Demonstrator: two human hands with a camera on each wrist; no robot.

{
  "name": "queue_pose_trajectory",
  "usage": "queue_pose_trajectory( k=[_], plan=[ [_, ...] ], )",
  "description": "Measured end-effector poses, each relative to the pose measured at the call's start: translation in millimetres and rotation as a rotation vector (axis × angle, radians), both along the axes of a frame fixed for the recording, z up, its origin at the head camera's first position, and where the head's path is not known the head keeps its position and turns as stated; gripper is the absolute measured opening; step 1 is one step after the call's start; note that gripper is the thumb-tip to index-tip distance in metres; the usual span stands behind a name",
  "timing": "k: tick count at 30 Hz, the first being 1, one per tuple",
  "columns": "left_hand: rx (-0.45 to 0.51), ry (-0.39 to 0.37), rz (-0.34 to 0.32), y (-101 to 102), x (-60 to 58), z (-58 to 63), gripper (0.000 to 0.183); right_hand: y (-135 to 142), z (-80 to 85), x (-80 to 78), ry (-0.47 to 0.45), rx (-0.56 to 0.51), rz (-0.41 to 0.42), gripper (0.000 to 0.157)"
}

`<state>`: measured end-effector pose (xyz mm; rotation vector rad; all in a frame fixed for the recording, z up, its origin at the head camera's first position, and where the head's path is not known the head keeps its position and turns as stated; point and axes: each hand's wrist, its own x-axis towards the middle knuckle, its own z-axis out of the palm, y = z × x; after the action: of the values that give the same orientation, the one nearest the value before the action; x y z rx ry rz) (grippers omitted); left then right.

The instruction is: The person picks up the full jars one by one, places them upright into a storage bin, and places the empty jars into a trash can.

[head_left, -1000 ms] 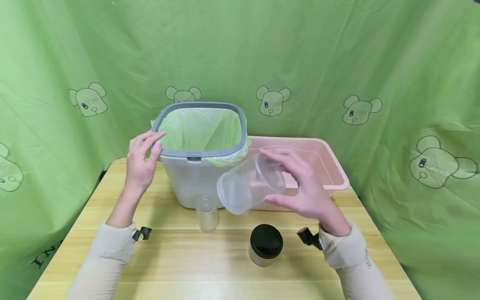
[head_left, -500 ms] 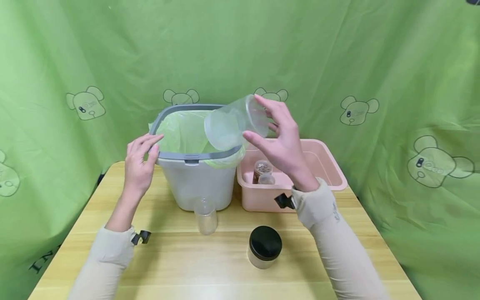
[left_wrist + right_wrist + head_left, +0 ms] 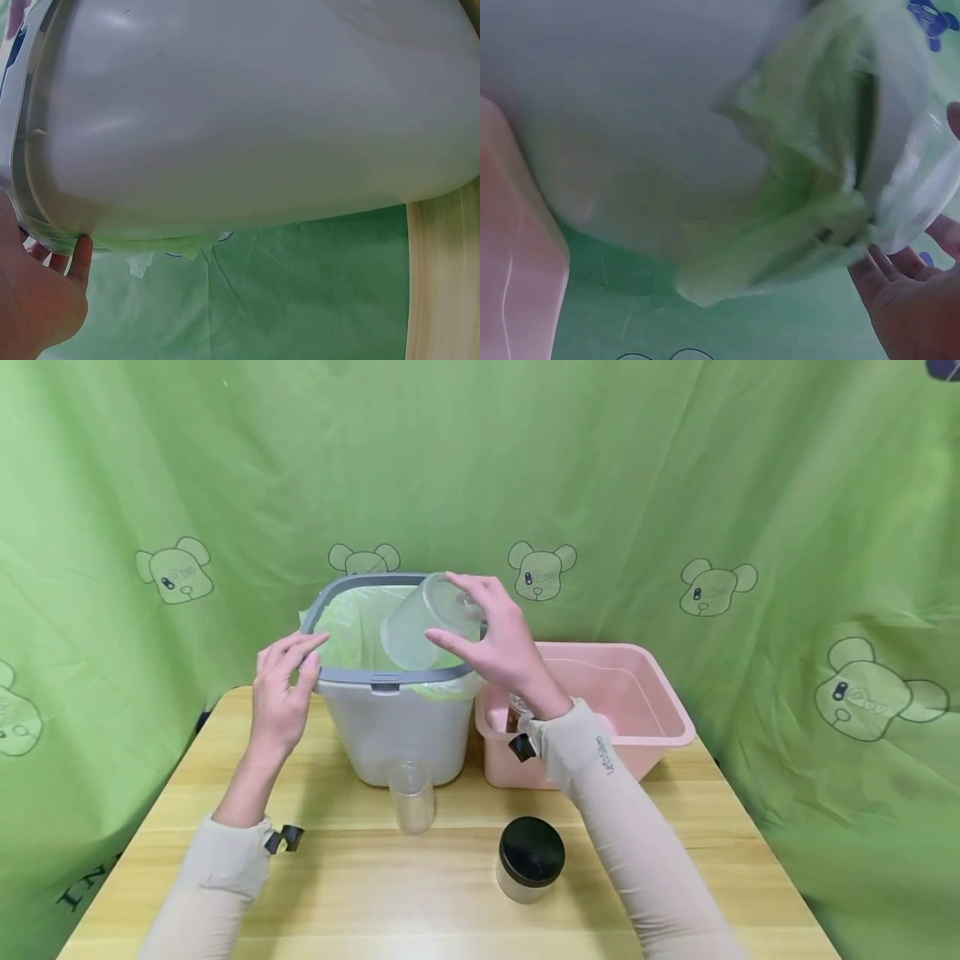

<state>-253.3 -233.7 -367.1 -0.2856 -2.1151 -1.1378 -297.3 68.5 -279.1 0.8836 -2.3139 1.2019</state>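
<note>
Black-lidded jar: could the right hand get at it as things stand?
Probably not: the right hand holds the tilted clear cup at the opening of the bin, though nothing covers the black-lidded jar.

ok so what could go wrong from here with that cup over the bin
The tilted clear cup could slip from the right hand and drop into the bin, since it is over the opening. The small cup stands close in front of the bin, so a nudge might tip it. The overhanging liner could snag on the right hand's nearby fingers.
</note>
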Motion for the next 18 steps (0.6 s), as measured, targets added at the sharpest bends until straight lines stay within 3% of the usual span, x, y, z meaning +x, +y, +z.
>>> queue_pose_trajectory(
  k=[10, 18],
  plan=[
    [-0.003, -0.007, 0.001, 1, 0.1, -0.2, 0.04, -13, -7.9, -6.5, -0.081, 0.285, 0.025, 0.082],
    [-0.002, 0.0, 0.003, 1, 0.4, -0.5, 0.041, -14, -5.1, -7.1, -0.138, 0.365, 0.041, 0.08]
  ],
)
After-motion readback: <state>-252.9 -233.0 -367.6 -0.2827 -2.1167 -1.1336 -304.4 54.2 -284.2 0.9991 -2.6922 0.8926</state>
